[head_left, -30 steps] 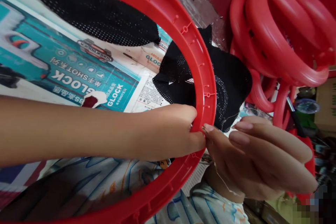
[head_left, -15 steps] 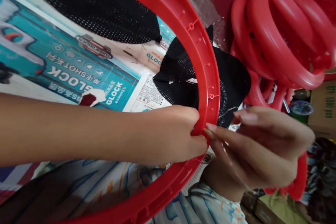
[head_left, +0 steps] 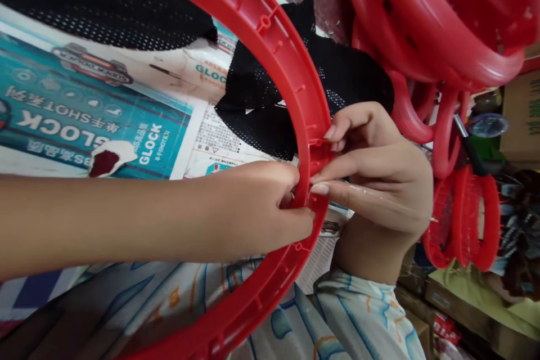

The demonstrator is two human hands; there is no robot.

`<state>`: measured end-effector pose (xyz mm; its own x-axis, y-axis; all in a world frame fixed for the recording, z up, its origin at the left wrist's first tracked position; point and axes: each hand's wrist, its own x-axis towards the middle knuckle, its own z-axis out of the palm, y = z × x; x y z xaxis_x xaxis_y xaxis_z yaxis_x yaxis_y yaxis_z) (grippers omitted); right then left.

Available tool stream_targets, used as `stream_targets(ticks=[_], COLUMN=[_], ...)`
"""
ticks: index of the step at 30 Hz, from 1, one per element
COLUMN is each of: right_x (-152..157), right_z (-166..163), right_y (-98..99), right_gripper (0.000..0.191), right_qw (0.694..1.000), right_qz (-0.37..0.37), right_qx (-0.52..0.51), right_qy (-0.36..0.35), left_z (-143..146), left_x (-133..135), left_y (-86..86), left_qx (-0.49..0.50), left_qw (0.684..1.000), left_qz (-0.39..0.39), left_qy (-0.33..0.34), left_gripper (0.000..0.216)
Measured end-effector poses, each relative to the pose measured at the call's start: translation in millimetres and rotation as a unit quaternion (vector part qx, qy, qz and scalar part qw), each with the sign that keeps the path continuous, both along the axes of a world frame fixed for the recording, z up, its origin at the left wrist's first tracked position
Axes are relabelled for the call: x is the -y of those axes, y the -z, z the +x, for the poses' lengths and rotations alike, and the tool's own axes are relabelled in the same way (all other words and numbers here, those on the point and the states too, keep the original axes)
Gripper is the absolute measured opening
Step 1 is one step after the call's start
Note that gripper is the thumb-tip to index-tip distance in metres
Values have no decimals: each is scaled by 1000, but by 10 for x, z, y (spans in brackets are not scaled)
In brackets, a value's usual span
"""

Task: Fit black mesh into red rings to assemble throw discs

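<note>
A large red plastic hoop point(head_left: 307, 90), channelled and lined with small pegs, stands across the middle of my view. My left hand point(head_left: 257, 208) reaches in from the left and is closed around the hoop's inner edge. On the outer side, my right hand point(head_left: 375, 169) pinches thumb and finger together inside the channel, with its other fingertips resting on the rim higher up. A thin pale thread point(head_left: 392, 204) runs back from the pinch across that hand; its end is hidden at the fingertips. Behind the hoop lies a black mesh cloth piece point(head_left: 257, 95).
Beneath lies a printed teal-and-white box point(head_left: 164, 140), with another black mesh piece point(head_left: 105, 5) on it. Several thick red rings point(head_left: 430, 22) are piled at the upper right, and narrower red hoops point(head_left: 464, 219) lie below them. A cardboard box point(head_left: 523, 118) stands at the right edge.
My right hand has moved left and pressed its fingertips into the hoop's channel. My left hand keeps its grip. The view has shifted, so the hoop and box appear farther left.
</note>
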<state>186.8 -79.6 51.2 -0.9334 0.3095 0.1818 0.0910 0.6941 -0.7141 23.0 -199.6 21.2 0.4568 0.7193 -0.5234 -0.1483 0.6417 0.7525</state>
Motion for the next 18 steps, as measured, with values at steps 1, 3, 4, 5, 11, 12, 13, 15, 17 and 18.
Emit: stream_targets(ticks=[1, 3, 4, 5, 11, 12, 13, 15, 17, 18], right_x=[-17, -41, -50, -56, -38, -21, -3, 28, 43, 44], right_z=[4, 9, 10, 9, 21, 27, 33, 43, 45, 42], right_y=[0, 1, 0, -2, -36, -37, -36, -27, -20, -20], right_gripper=[4, 3, 2, 2, 7, 8, 8, 5, 5, 5], right_qw=[1000, 1000, 1000, 1000, 997, 997, 997, 996, 994, 994], right_qz=[2, 1, 0, 0, 31, 37, 48, 79, 96, 96], right_qx=[1, 10, 15, 17, 15, 15, 10, -10, -27, -23], right_qy=[-9, -11, -12, -17, -71, -64, -56, -50, -51, -52], left_z=[0, -1, -1, -3, -16, -17, -17, -19, -21, -22], left_x=[2, 8, 11, 14, 27, 25, 21, 9, -3, -8], left_y=[1, 0, -1, -3, -46, -60, -76, -107, -131, -140], left_qx=[1, 3, 3, 4, 13, 11, 9, 6, 12, 15], left_qw=[1000, 1000, 1000, 1000, 997, 997, 996, 996, 997, 997], left_qz=[-3, -10, -15, -19, -32, -34, -35, -35, -30, -27], left_qy=[3, 11, 17, 24, 71, 75, 77, 76, 68, 65], left_gripper=[12, 13, 13, 13, 15, 15, 15, 13, 11, 10])
